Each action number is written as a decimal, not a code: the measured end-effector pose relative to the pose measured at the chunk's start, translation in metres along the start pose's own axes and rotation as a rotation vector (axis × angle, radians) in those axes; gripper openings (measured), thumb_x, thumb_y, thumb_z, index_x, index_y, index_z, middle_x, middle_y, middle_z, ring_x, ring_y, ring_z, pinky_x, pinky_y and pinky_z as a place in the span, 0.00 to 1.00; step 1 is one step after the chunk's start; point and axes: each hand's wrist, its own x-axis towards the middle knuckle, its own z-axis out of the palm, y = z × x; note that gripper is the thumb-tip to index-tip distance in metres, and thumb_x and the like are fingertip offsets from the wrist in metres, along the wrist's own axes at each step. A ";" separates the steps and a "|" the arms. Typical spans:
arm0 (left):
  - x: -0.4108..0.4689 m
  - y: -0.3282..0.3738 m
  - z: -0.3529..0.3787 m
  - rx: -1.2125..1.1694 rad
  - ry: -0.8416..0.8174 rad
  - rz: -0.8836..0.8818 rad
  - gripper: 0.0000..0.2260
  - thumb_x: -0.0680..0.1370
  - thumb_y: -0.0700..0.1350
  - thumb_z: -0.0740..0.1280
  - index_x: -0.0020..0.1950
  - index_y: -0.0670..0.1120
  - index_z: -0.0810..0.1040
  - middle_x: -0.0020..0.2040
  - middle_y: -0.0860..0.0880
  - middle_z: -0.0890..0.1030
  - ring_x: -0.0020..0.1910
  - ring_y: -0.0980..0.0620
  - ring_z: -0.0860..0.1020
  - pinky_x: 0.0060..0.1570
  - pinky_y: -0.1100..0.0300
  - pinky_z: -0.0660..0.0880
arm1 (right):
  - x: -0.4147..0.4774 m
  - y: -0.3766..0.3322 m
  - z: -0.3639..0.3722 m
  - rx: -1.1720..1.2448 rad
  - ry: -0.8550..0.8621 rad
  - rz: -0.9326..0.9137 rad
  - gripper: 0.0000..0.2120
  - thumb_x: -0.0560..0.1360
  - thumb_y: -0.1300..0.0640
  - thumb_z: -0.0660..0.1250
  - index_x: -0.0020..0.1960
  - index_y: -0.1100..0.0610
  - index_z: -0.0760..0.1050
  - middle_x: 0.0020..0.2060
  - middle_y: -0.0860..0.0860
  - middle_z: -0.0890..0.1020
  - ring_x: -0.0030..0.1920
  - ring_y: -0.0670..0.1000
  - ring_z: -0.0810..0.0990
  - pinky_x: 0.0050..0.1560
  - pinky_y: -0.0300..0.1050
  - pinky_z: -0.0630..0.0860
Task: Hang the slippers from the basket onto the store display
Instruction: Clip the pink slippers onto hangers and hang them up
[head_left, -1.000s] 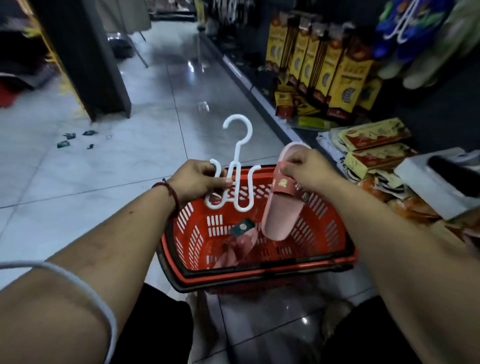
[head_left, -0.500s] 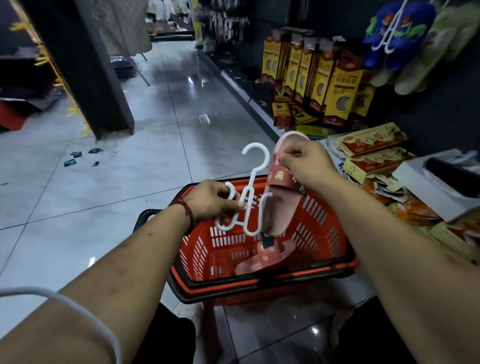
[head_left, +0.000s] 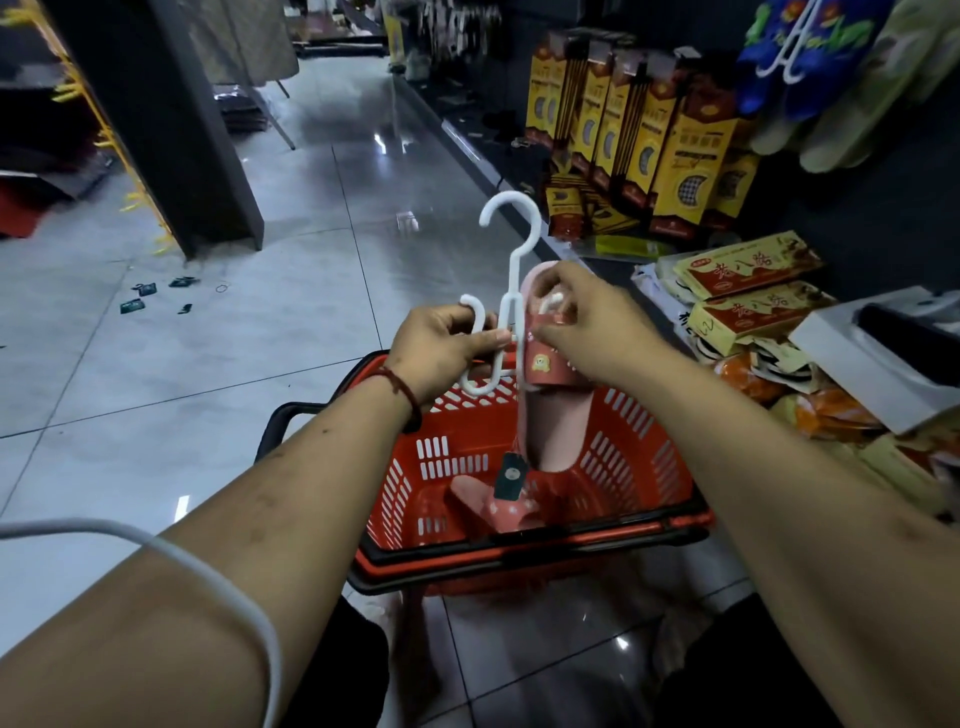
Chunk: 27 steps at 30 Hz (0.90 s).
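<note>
left grip (head_left: 441, 348) pinches hanger (head_left: 514, 260), hold it steady | right grip (head_left: 592, 327) pinches slipper (head_left: 550, 421) strap | push strap fully over hanger arm's tip

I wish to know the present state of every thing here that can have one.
left hand: grips the white hanger.
right hand: pinches the pink slipper at its strap.
white hanger: upright, hook on top, not yet hung.
pink slipper: toe up, heel over the red basket.
second slipper: lies inside the red basket.
red basket: open, one slipper inside.
</note>
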 end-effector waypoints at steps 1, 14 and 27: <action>0.000 0.002 0.001 -0.009 0.001 0.016 0.04 0.74 0.36 0.74 0.48 0.39 0.83 0.44 0.42 0.86 0.46 0.42 0.86 0.51 0.46 0.83 | -0.001 -0.001 -0.001 -0.001 0.017 0.009 0.19 0.75 0.54 0.72 0.62 0.45 0.68 0.50 0.47 0.78 0.46 0.52 0.79 0.41 0.44 0.75; 0.010 0.014 -0.002 -0.145 -0.036 0.105 0.05 0.76 0.36 0.72 0.52 0.38 0.82 0.47 0.41 0.86 0.47 0.43 0.85 0.52 0.49 0.82 | 0.011 -0.002 -0.006 0.539 0.049 0.122 0.03 0.77 0.57 0.71 0.47 0.56 0.80 0.30 0.47 0.82 0.25 0.46 0.73 0.30 0.41 0.72; 0.031 -0.084 -0.022 1.175 -0.418 -0.347 0.19 0.74 0.61 0.71 0.45 0.45 0.80 0.43 0.45 0.84 0.40 0.45 0.83 0.43 0.54 0.80 | 0.049 -0.046 -0.054 0.695 0.229 -0.017 0.01 0.77 0.60 0.71 0.48 0.58 0.81 0.42 0.60 0.86 0.36 0.62 0.81 0.42 0.56 0.82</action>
